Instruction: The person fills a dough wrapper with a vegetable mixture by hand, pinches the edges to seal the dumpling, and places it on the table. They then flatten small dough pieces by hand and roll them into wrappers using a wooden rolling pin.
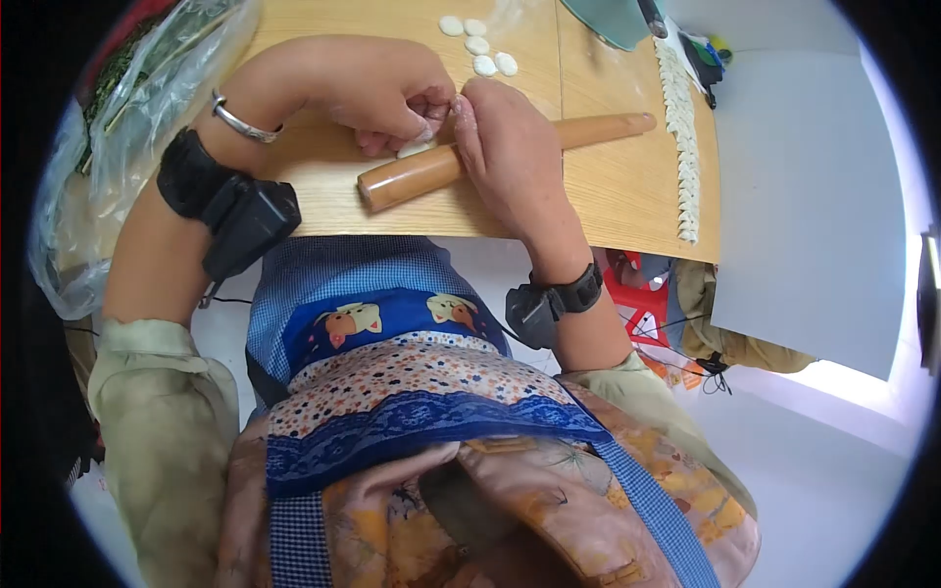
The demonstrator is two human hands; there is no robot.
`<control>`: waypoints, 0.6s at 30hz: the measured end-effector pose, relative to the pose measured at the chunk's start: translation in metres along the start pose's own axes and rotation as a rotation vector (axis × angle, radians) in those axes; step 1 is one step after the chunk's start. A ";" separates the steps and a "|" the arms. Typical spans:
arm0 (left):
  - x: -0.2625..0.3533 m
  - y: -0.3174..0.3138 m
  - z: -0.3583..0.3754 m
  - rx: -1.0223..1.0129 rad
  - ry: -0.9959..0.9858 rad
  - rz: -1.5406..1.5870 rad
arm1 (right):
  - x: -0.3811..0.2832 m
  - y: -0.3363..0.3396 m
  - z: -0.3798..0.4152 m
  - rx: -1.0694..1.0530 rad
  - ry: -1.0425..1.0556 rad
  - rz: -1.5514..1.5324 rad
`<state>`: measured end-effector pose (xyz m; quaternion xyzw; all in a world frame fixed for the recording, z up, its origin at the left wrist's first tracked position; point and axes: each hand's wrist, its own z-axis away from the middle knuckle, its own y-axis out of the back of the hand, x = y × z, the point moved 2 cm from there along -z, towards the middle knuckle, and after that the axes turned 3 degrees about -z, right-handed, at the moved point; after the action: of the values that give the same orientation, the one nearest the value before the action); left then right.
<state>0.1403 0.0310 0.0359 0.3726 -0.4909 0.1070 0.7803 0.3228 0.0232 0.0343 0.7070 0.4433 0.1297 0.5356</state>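
Note:
My right hand (515,142) lies closed over the middle of a wooden rolling pin (412,179), its thumb pointing toward the left hand. The pin slants across the table, near end low on the left. My left hand (397,106) has its fingers curled just left of the right hand, and the two nearly touch. Under the left thumb a piece of white dough (417,149) shows partly beside the pin; the hand seems to hold its edge, and the rest is hidden. Farther back lie several small flattened dough pieces (476,45).
A row of white folded dough pieces (679,137) lines the right side of the wooden table (323,201). A green bowl (603,20) stands at the back. Clear plastic bags (162,78) with leafy greens lie at the left. A white panel (804,196) rises at the right.

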 end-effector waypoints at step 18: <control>-0.001 0.005 -0.001 0.047 -0.082 -0.138 | 0.009 -0.003 -0.001 0.038 -0.159 0.080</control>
<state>0.1377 0.0355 0.0370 0.4276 -0.4930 0.0493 0.7561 0.3258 0.0310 0.0294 0.7421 0.3731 0.0861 0.5501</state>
